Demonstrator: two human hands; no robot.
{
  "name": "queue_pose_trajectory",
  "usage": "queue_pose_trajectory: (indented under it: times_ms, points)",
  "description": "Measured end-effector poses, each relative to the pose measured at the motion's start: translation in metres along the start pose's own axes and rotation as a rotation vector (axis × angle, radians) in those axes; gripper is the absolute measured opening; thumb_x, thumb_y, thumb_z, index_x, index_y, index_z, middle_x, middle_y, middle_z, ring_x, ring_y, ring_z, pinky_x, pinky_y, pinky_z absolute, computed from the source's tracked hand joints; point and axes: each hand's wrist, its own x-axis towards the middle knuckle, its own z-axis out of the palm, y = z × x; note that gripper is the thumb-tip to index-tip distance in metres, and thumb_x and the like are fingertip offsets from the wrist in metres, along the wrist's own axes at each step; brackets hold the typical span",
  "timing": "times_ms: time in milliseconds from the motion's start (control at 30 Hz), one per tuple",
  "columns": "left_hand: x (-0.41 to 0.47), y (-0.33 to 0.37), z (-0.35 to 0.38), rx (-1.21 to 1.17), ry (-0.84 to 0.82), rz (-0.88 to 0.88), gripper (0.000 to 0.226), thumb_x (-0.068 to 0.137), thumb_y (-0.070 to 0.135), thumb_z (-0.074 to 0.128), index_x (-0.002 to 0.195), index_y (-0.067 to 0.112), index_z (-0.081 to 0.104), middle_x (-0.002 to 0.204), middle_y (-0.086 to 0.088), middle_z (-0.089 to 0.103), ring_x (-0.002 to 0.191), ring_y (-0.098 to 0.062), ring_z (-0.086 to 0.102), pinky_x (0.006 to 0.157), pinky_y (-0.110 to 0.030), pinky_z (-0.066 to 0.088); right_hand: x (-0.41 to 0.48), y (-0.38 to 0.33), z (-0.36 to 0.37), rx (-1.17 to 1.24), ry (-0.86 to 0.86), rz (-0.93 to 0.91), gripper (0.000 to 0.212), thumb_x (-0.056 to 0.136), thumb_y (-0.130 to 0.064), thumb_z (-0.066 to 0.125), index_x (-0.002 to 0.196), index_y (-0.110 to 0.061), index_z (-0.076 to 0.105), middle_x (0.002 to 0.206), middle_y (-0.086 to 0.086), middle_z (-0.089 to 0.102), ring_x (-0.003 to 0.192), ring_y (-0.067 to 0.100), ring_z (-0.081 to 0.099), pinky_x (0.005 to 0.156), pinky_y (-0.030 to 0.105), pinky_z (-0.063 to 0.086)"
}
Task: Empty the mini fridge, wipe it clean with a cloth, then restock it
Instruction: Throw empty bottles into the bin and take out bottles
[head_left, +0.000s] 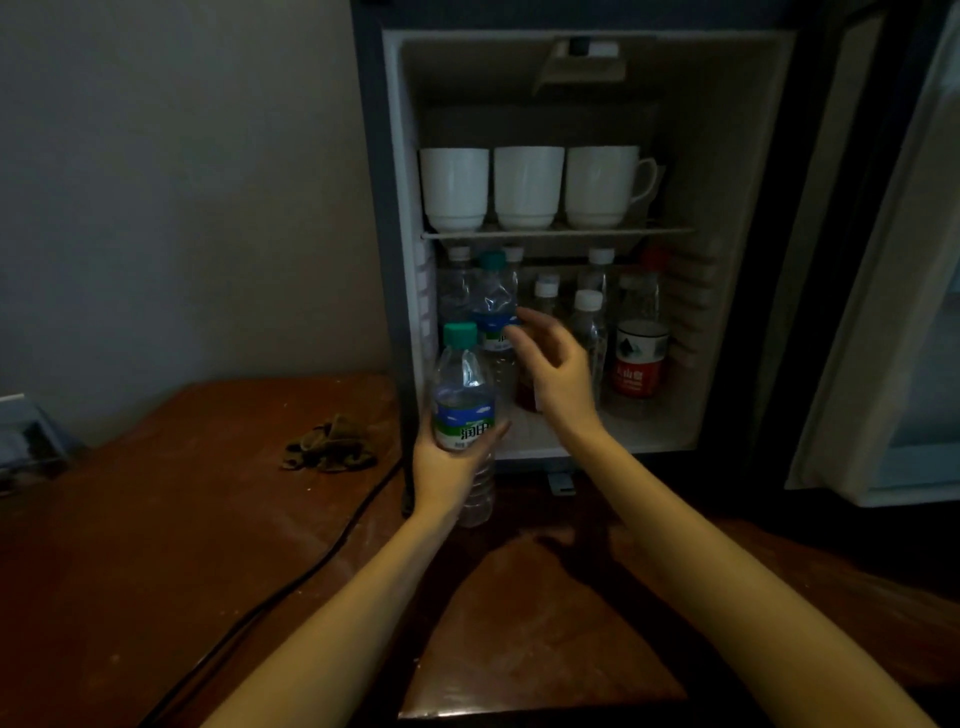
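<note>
The mini fridge (395, 156) stands open on a brown table. Three white cups (527, 187) sit on its upper shelf. Several plastic bottles fill the lower compartment, among them a red-labelled bottle (640, 358). My left hand (447, 467) grips a green-capped water bottle (462, 395) just outside the fridge's front edge. Inside the lower compartment, my right hand (556, 364) has its fingers spread and its fingertips at a second green-capped water bottle (496, 306), not closed round it.
A crumpled brown cloth (330, 444) lies on the table (182, 519) left of the fridge. A black cable (291, 582) runs across the table. The fridge door (883, 312) hangs open at the right. A grey box (23, 431) sits at the left edge.
</note>
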Motion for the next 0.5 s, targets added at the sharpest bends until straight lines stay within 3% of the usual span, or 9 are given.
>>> queue_pose_trajectory:
  times_ms: [100,200,333,500]
  points:
    - [0.002,-0.004,-0.001,-0.005,-0.003,-0.008,0.074,0.060,0.030,0.087,0.126,0.014,0.056,0.109,-0.006,0.069,0.098,-0.021,0.068,0.082,-0.030,0.057,0.005,0.023,-0.028,-0.160,0.349,-0.014,0.034,0.091,-0.025,0.065,0.123,-0.022,0.054,0.121,-0.006,0.057,0.113,0.005,0.054,0.100,0.033,0.047]
    - [0.002,-0.005,-0.004,-0.033,-0.029,-0.016,0.062,0.068,0.013,0.084,0.123,0.016,0.054,0.111,-0.004,0.068,0.099,-0.015,0.067,0.077,-0.019,0.055,0.016,0.041,-0.047,-0.329,0.494,-0.026,0.056,0.086,-0.030,0.071,0.133,-0.018,0.046,0.136,0.005,0.046,0.126,0.017,0.044,0.105,0.040,0.041]
    - [0.001,-0.001,-0.004,-0.048,-0.039,-0.017,0.058,0.069,0.009,0.083,0.118,0.021,0.054,0.106,0.003,0.067,0.093,-0.004,0.066,0.072,-0.014,0.053,0.032,0.056,-0.050,-0.357,0.437,0.091,0.082,0.079,-0.029,0.078,0.145,-0.016,0.031,0.147,0.009,0.036,0.136,0.023,0.036,0.110,0.041,0.037]
    - [-0.001,0.002,-0.004,-0.043,-0.048,-0.034,0.057,0.071,0.008,0.082,0.118,0.022,0.053,0.106,0.005,0.066,0.090,0.001,0.065,0.070,-0.011,0.051,0.038,0.068,-0.049,-0.335,0.400,0.079,0.088,0.075,-0.039,0.078,0.146,-0.018,0.031,0.148,0.007,0.037,0.136,0.023,0.037,0.110,0.047,0.037]
